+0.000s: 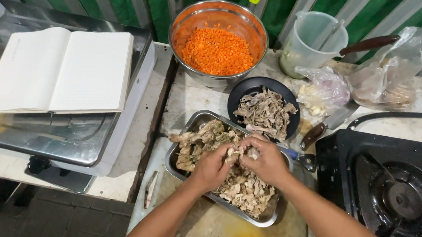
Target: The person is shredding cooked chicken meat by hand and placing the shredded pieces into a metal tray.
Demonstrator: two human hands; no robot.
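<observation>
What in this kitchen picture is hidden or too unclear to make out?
All in the head view:
- The meat piece between the left hand and right hand: fingers cover most of it.
- The tray floor: buried under shredded meat.
- The jug contents: cloudy wall hides them.
- The plastic bags: contents blurred by crumpled film.
- The stove: cut off by the right edge.
- The notebook pages: too small to read.
</observation>
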